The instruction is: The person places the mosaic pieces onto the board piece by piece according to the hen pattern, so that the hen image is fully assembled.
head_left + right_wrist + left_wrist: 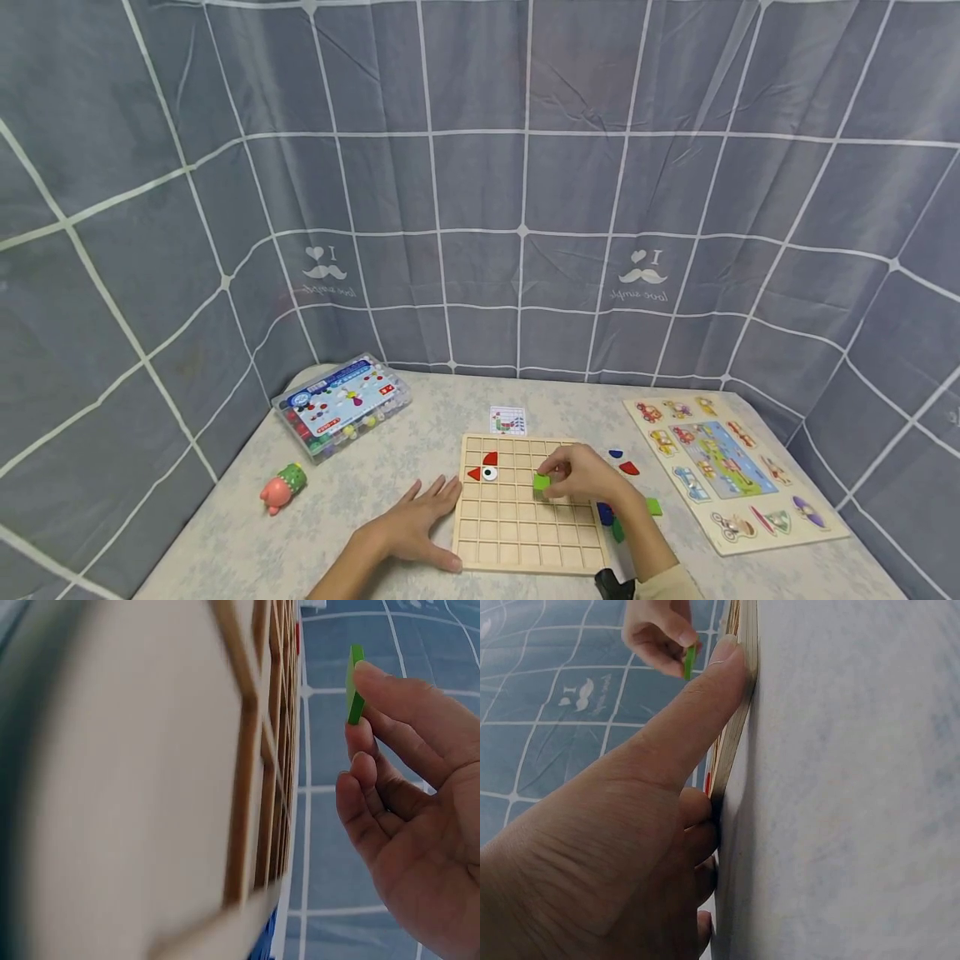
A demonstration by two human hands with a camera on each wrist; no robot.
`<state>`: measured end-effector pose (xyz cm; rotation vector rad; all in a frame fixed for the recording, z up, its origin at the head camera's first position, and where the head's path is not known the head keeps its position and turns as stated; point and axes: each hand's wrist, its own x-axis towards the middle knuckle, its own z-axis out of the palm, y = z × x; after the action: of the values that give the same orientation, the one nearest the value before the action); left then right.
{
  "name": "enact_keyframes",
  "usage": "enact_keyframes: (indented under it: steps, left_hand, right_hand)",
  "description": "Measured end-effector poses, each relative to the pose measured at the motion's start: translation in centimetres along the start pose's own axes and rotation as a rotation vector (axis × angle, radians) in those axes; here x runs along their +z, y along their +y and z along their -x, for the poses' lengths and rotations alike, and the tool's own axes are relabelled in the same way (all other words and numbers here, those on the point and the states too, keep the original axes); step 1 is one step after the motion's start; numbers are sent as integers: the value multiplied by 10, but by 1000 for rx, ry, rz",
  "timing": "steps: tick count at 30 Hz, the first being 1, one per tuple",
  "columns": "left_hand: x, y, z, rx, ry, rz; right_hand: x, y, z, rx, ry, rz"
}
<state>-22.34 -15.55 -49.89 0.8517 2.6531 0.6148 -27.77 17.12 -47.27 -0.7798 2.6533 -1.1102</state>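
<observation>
A wooden grid board (498, 532) lies on the table in the head view. In its upper left squares sit a white piece with a black eye dot (490, 473) and two red pieces, one a quarter-round (491, 458), the other a triangle (474, 473). My right hand (583, 477) holds a green square tile (355, 684) above the board, pinched between thumb and fingertips. My left hand (414, 525) rests at the board's left side with fingers spread; in the left wrist view its thumb (697, 705) lies along the board's edge.
A small pattern card (508, 421) lies behind the board. Blue, red and green pieces, among them a green square (654, 507), lie right of it. Further right is a picture puzzle board (735, 475). At left are a clear bead box (341, 406) and a pink-and-green toy (283, 488).
</observation>
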Motion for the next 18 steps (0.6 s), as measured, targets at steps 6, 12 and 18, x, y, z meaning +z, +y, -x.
enact_keyframes:
  steps: [6,12,18]
  left_hand:
    - [0,1,0,0,1,7]
    - [0,2,-1,-10,2,-4]
    - [-1,4,0,-21,-3,-14]
  right_hand:
    - [9,-12,-13,-4,5,28]
    - [23,-24,-28,26,-7,47]
    - [38,-32,-39,9,-23,55]
